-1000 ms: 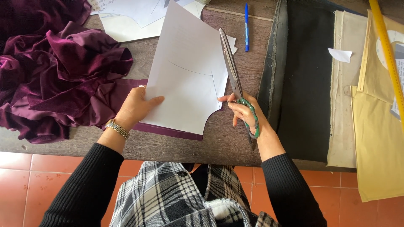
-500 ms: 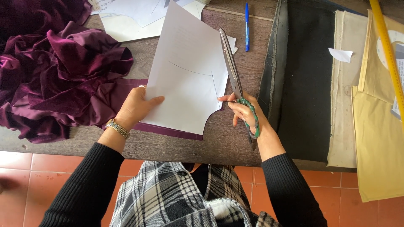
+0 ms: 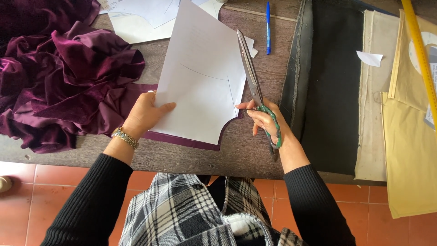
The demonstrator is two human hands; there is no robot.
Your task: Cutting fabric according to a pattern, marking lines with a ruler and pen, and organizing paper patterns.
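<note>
Starting at your left, purple velvet fabric [image 3: 68, 77] lies bunched on the table [image 3: 273, 73]. Your left hand [image 3: 144, 114] pins the white paper pattern [image 3: 200, 86] flat; your right hand [image 3: 264, 122] grips green-handled scissors [image 3: 255, 86], blades along the pattern's right edge.

The left hand [image 3: 144, 114] presses a white paper pattern [image 3: 200, 82] onto purple velvet [image 3: 68, 77]; the right hand [image 3: 266, 123] grips green-handled scissors [image 3: 255, 86] along its edge.
</note>
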